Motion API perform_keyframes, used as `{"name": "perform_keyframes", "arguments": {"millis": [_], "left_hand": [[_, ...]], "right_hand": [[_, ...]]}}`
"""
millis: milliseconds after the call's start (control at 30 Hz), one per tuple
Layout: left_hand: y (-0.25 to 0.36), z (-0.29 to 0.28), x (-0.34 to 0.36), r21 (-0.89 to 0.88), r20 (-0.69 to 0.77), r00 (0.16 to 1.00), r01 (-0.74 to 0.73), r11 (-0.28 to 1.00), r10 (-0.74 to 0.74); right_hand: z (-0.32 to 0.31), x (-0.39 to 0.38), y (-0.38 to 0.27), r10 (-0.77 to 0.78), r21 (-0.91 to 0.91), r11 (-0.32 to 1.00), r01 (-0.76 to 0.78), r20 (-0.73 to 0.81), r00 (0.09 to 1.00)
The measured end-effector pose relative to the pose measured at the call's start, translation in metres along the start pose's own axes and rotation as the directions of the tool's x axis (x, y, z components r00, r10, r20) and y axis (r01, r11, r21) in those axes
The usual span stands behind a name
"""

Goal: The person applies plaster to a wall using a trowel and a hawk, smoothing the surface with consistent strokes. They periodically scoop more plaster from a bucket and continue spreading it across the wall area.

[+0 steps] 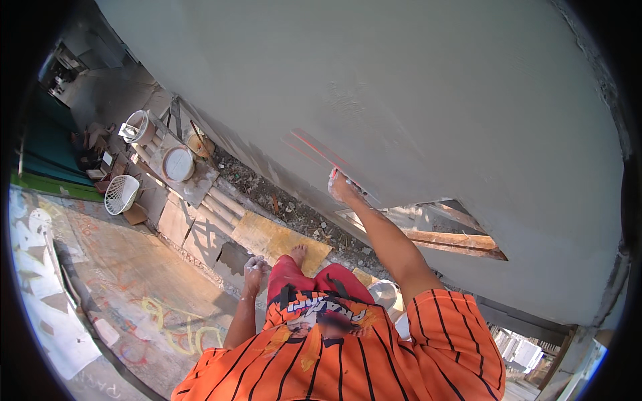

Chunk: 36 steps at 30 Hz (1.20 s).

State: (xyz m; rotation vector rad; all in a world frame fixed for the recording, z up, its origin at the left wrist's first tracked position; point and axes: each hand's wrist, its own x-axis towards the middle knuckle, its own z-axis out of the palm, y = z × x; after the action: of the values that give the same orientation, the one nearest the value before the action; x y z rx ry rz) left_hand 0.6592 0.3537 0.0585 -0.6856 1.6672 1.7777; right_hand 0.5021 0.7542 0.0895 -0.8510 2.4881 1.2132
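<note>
My right hand [342, 186], dusted white, grips a long flat trowel with a red handle strip [314, 148] against the grey plastered wall [435, 100]. The blade lies at a slant, with rougher plaster above it. Below and right of it is a slanted opening [461, 237] with wooden boards inside. My left hand [255, 267], coated in white material, hangs beside my red shorts with its fingers loosely bent and apart, holding nothing that I can see.
Left of the wall, a plank platform [206, 194] holds buckets [139, 127] and a white tub [178, 164]. A rubble-filled gap [281, 207] runs along the wall's base. A yellowish board [261, 234] lies underfoot, and a white plastic chair [120, 194] stands farther left.
</note>
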Motion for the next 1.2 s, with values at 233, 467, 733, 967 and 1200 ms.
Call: {"name": "perform_keyframes", "arguments": {"millis": [233,467,733,967,1200], "left_hand": [[-0.024,-0.006,0.006,0.019,-0.081,0.995,0.057,0.998,-0.056],[0.013,0.07,0.047,0.065,0.056,0.998,-0.002,0.998,-0.002],[0.0,0.141,0.053,0.202,0.182,0.983,-0.048,0.978,0.011],[-0.033,0.173,0.038,0.313,0.318,0.948,-0.115,0.943,0.01],[-0.035,0.154,0.013,0.219,0.26,0.966,-0.073,0.973,0.013]], "right_hand": [[-0.115,-0.1,0.116,0.88,0.908,0.166,-0.384,0.039,0.474],[-0.158,-0.289,0.194,0.831,0.949,-0.293,-0.112,0.311,0.461],[-0.093,-0.533,0.189,0.896,0.846,-0.444,0.295,0.415,0.16],[-0.039,-0.634,0.163,0.883,0.744,-0.305,0.594,0.455,-0.117],[-0.096,-0.481,0.133,0.975,0.95,-0.166,-0.263,0.198,0.101]]}}
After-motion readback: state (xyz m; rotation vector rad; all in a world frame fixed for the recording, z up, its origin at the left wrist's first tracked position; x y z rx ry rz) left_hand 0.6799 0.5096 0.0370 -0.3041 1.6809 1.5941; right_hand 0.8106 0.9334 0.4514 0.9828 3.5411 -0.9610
